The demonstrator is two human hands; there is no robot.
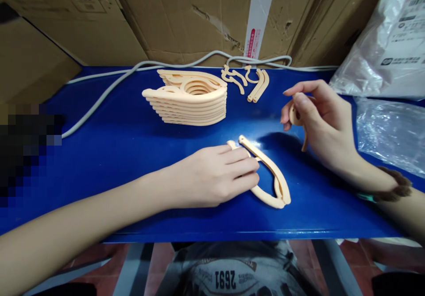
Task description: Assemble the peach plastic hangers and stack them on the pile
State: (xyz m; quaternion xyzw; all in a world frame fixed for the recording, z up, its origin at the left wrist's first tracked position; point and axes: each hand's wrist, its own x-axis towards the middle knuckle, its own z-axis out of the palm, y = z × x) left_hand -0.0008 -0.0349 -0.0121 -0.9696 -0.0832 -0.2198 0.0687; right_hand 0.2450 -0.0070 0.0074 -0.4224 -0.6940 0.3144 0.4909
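Observation:
My left hand (215, 176) lies on the blue table (116, 154), fingers together, pressing on a peach plastic hanger arm piece (270, 176) that rests flat near the front edge. My right hand (318, 119) is raised a little above the table to the right, pinching a small peach hook piece (295, 117) between thumb and fingers. A stack of several folded peach hangers (191, 97) sits behind, in the table's middle. Loose peach hooks and arm parts (247, 81) lie behind and to the right of the stack.
A grey-white cable (109, 88) runs along the back of the table. Cardboard boxes (186, 17) stand behind it. Clear plastic bags (392, 128) lie at the right edge. A blurred dark patch covers the left side.

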